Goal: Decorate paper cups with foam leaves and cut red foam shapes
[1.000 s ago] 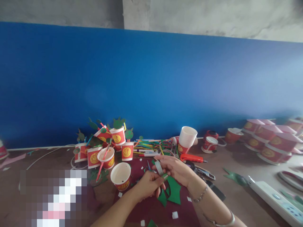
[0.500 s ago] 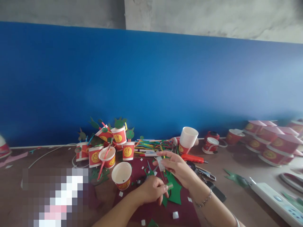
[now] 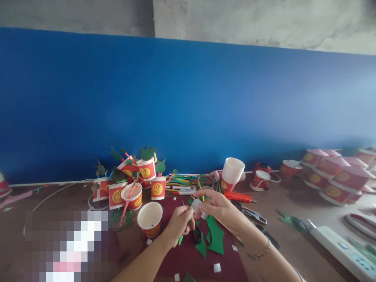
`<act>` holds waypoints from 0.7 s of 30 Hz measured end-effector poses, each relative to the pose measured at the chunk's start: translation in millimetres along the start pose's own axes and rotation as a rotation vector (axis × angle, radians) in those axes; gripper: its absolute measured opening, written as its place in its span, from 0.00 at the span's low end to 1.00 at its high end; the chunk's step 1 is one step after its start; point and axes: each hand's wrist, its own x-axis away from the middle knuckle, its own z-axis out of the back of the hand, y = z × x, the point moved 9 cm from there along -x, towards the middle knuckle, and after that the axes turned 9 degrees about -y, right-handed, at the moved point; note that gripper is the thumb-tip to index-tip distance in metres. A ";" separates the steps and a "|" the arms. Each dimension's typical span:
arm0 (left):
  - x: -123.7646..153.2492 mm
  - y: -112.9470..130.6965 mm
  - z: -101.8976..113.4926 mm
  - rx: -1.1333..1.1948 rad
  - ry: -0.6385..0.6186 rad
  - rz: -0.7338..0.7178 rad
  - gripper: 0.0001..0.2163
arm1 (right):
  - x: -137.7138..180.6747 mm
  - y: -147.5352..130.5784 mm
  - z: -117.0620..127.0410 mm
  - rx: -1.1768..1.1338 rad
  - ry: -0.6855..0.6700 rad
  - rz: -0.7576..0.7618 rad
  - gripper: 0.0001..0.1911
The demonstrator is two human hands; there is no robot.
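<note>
Right hand (image 3: 218,209) pinches small white ribbed strip (image 3: 196,203); left hand (image 3: 178,225) close beside it, grip unclear. Hands together above maroon sheet (image 3: 230,266). White-and-red paper-cup stack (image 3: 233,172) near back edge of brown worktop (image 3: 308,256).

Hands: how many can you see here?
2: the left hand right of the nearest open paper cup, and the right hand in front of the nested cup stack. The pixelated lower-left patch could hide more.

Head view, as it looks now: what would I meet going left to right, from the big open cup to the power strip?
Open red-and-white paper cup → left hand → right hand → small red-and-white cup → jagged green flat piece → white rectangular power strip.
</note>
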 end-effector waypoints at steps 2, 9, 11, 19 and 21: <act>0.3 2.1 4.3 0.033 0.035 -0.020 0.19 | -1.6 6.1 3.6 0.080 0.005 -0.033 0.24; -1.9 1.7 12.3 0.117 0.093 -0.053 0.23 | -2.9 24.4 25.9 0.407 0.099 -0.184 0.21; -3.3 0.9 13.2 0.132 0.098 -0.059 0.23 | -3.0 27.6 29.1 0.450 0.109 -0.194 0.21; -1.2 5.1 12.8 0.172 0.109 -0.091 0.20 | -3.8 34.8 31.6 0.531 0.096 -0.233 0.18; -0.2 6.3 12.2 0.179 0.111 -0.102 0.20 | -3.9 35.5 32.1 0.548 0.095 -0.240 0.18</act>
